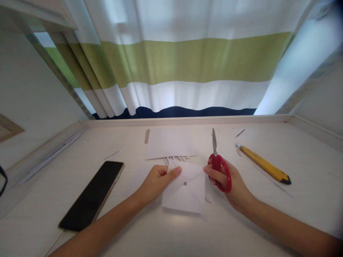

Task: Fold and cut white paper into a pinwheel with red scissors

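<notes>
1 white paper square [186,194] is pinched over the table [171,242] between the thumb and fingers of the left hand [155,182]. Red scissors [215,162] are held beside its right edge by the right hand [237,185], fingers wrapped around them. 1 phone [92,196] is seen at the left, 1 yellow cutter [264,164] at the right.

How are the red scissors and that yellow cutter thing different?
The scissors are in the right hand, while the yellow cutter lies on the table. The scissors have red loop handles; the cutter has a straight yellow body with a black end. Both show metal at their far end.
</notes>
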